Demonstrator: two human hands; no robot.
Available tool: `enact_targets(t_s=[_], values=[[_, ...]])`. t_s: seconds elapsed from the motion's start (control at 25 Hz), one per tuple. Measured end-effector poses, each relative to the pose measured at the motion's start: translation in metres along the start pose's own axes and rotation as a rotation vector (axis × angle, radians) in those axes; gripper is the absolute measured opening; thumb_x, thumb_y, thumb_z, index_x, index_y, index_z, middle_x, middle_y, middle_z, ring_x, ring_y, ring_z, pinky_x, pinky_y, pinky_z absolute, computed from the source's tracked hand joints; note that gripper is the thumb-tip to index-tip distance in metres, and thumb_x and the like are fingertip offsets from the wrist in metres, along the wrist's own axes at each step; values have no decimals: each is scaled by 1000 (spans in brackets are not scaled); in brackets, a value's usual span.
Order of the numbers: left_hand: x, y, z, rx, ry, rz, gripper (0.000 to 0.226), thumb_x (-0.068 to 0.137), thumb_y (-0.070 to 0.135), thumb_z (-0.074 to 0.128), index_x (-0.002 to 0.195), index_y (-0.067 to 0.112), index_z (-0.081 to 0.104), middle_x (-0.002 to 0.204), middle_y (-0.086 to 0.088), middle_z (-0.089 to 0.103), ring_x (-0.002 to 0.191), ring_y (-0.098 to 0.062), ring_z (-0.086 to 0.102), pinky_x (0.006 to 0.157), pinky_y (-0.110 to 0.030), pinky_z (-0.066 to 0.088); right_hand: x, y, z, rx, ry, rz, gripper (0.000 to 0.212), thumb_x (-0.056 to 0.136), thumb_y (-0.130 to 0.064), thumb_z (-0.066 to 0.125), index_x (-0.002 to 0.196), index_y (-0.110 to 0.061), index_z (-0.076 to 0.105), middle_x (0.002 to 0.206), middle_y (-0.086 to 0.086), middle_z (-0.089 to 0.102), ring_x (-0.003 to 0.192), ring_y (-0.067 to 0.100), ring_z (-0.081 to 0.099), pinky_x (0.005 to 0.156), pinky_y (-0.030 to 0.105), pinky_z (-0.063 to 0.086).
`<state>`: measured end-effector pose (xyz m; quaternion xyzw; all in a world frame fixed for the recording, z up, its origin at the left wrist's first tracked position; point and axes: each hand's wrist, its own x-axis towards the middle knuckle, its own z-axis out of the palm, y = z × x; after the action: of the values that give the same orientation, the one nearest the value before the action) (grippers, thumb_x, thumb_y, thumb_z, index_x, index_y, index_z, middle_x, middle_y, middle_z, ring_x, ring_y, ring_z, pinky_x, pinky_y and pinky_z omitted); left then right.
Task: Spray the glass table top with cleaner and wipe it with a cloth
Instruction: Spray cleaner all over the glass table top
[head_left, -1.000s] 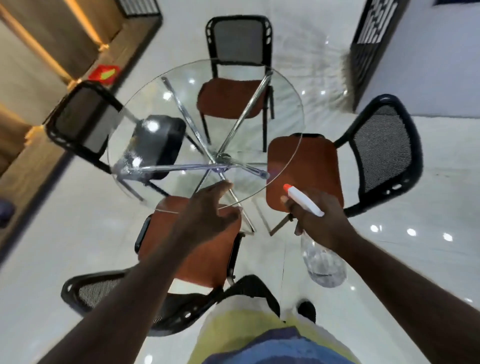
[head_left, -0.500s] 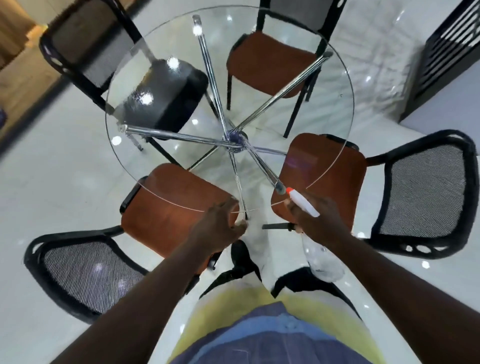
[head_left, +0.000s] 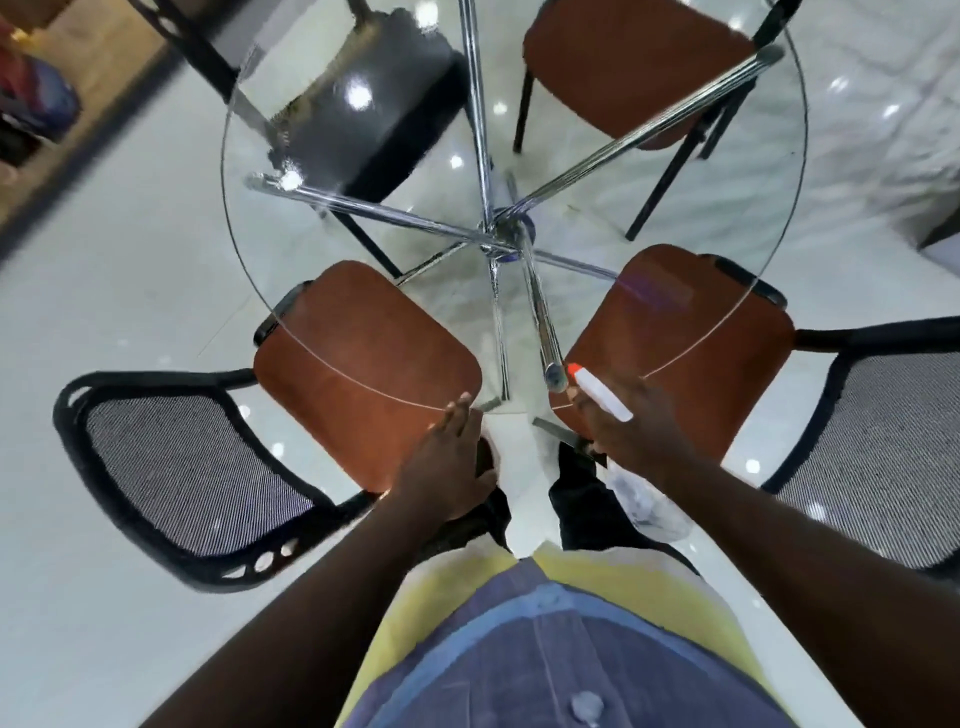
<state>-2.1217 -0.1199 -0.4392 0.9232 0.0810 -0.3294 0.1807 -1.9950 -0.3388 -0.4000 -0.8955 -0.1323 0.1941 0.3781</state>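
Change: the view has closed in, and both hands, lately short of the table, now sit at its near rim.

1. Glass table top (head_left: 291, 249): round and clear, with chrome legs (head_left: 363, 208) crossing beneath it. Chairs (head_left: 363, 374) are tucked under its edge.
2. Spray bottle (head_left: 602, 397): at the near rim, right side. The orange nozzle points inward over the glass, apparently aimed for the first spray.
3. Right hand (head_left: 639, 436): fingers wrapped round the bottle's neck.
4. Left hand (head_left: 447, 467): at the near rim, fingers straight and together, empty, likely waiting.
5. Cloth: not in view.
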Motion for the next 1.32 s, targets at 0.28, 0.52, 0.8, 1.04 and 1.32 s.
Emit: enact_targets(t_s=[0.28, 0.52, 0.8, 1.04, 1.32], values=[[9, 18, 8, 70, 48, -109, 89, 95, 43, 57, 164, 5, 15, 173, -16, 7, 160, -29, 9, 128, -45, 22, 16, 20, -20, -79, -182, -345, 34, 97, -31, 53, 72, -10, 62, 62, -4, 50, 46, 21, 50, 48, 32, 43], [4, 18, 13, -17, 67, -152, 91, 94, 41, 60, 166, 14, 11, 174, -5, -1, 161, -20, 2, 126, -46, 19, 28, 17, -15, -66, -269, -325, 46, 89, -47, 46, 75, -7, 66, 65, 7, 65, 56, 30, 63, 56, 46, 53], [7, 22, 11, -3, 17, -184, 97, 95, 48, 59, 166, 14, 2, 173, -3, -11, 161, -19, -4, 128, -48, 16, 36, -6, -15, -56, -400, -161, 36, 100, -44, 55, 109, -15, 74, 99, 6, 76, 90, 28, 71, 87, 44, 58], [8, 18, 1, -46, 27, -164, 90, 96, 44, 61, 166, 15, 12, 174, -2, 0, 161, -18, 5, 128, -45, 18, 50, -5, -9, 21, -379, -150, 45, 80, -61, 52, 91, -21, 69, 81, 7, 75, 67, 36, 72, 64, 57, 61], [1, -23, -27, -126, 184, -237, 85, 96, 42, 63, 163, 11, 22, 172, -10, 16, 159, -25, 16, 127, -46, 23, 82, -51, 7, -2, -249, -100, 21, 101, -31, 71, 91, -12, 70, 65, 5, 65, 59, 16, 69, 69, 35, 59]])
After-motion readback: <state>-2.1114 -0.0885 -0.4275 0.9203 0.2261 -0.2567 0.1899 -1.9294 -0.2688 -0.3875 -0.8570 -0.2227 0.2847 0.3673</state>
